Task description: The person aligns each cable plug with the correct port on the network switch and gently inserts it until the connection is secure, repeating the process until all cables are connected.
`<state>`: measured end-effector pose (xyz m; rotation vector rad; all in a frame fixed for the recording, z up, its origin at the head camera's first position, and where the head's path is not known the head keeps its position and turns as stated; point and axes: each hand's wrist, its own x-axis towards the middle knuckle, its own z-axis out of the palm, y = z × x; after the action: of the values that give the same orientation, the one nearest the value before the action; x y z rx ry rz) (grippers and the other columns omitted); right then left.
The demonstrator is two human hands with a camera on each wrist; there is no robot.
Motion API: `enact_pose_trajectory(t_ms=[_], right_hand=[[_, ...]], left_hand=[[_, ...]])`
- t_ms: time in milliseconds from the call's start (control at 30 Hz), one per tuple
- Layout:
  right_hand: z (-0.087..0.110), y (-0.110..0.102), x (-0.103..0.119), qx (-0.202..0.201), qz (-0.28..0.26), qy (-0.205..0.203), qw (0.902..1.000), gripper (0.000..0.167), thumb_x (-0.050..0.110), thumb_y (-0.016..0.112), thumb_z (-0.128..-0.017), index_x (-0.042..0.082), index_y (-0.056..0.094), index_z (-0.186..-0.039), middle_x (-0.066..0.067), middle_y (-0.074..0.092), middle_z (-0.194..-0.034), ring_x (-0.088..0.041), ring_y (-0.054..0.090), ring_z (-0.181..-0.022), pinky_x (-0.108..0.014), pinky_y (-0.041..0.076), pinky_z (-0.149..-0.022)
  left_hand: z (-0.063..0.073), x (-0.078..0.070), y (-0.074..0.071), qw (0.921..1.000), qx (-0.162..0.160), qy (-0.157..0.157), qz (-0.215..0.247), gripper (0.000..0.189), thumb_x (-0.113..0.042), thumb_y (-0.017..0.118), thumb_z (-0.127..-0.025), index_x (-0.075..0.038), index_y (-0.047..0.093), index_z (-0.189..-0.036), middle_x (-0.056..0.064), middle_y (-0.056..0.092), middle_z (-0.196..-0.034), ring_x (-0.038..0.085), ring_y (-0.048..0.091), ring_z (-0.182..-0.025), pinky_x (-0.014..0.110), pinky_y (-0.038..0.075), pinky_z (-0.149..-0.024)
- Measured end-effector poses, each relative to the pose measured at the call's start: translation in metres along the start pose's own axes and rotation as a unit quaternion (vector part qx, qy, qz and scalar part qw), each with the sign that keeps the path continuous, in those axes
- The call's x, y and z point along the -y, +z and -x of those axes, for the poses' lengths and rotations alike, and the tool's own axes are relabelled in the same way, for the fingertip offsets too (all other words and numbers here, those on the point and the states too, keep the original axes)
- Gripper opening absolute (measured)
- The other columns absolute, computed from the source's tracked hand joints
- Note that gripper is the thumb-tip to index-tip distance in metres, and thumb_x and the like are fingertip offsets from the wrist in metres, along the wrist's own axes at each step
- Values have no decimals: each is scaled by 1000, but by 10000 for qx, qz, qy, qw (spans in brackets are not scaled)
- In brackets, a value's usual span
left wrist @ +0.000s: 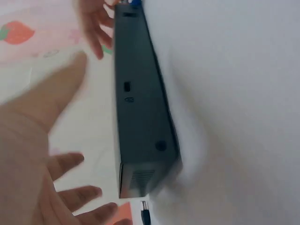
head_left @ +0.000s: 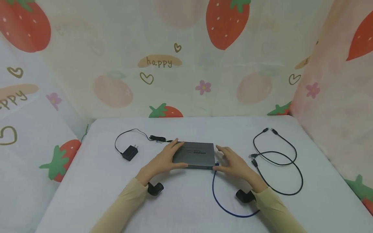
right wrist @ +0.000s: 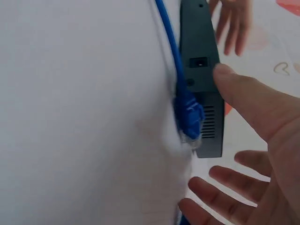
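Observation:
A flat dark grey NETGEAR network switch [head_left: 196, 155] lies on the table between the two hands. My left hand [head_left: 162, 160] is at its left end, fingers spread, thumb near the front edge. In the left wrist view those fingers are straight and apart. My right hand [head_left: 235, 165] stands at the right end, its thumb [right wrist: 239, 86] by the near corner and the other fingers spread. A blue network cable [head_left: 215, 191] has its clear-tipped plug [right wrist: 190, 119] beside that corner. The power lead's barrel plug [left wrist: 145, 213] lies off the left end.
A black power adapter [head_left: 129, 153] sits on the left, its thin lead tied in a bundle [head_left: 157, 138]. Black cables [head_left: 300, 173] with plugs at their ends lie looped on the right. The white table [head_left: 180, 207] is backed by strawberry-printed cloth [head_left: 186, 90].

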<state>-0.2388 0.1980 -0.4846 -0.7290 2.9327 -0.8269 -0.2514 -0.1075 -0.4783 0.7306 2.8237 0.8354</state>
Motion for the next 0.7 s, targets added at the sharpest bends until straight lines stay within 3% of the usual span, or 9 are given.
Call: enact_pose_trajectory(t_ms=[200,400,467,700], right_hand=[[-11,-4,-1,463,-69,-330,9984,92,47,72,-76,6,28,-145,-16,41,-140,-19,55,-95,-38,47,-79],[-15,-2,-6,731,-475,-354,9956,95,43,72,-76,2,23,-146,-19,34,-144,-33,49,-118,-47,41,-96],[-16,0,-7,743,-595,-350,9948,95,43,72,-76,3,22,-146,-19,33,-145,-34,47,-120,-47,41,-96],[-19,5,-9,505,-506,-331,9969,96,48,71,-75,3,24,-145,-20,33,-145,-24,56,-102,-38,47,-83]], left_hand=[[13,4,-2,9967,-116,-244,765,89,-34,72,-80,0,21,-146,19,24,-150,35,31,-135,45,29,-107],[16,8,4,9883,-202,-121,1504,77,-15,69,-83,5,25,-143,22,28,-146,33,40,-128,36,40,-99],[16,9,5,9870,-255,-69,1584,74,-13,68,-83,6,27,-141,22,28,-146,31,40,-129,34,40,-98],[7,19,5,9895,-332,173,1394,67,-13,65,-85,6,31,-140,22,29,-145,31,40,-128,36,39,-99]])
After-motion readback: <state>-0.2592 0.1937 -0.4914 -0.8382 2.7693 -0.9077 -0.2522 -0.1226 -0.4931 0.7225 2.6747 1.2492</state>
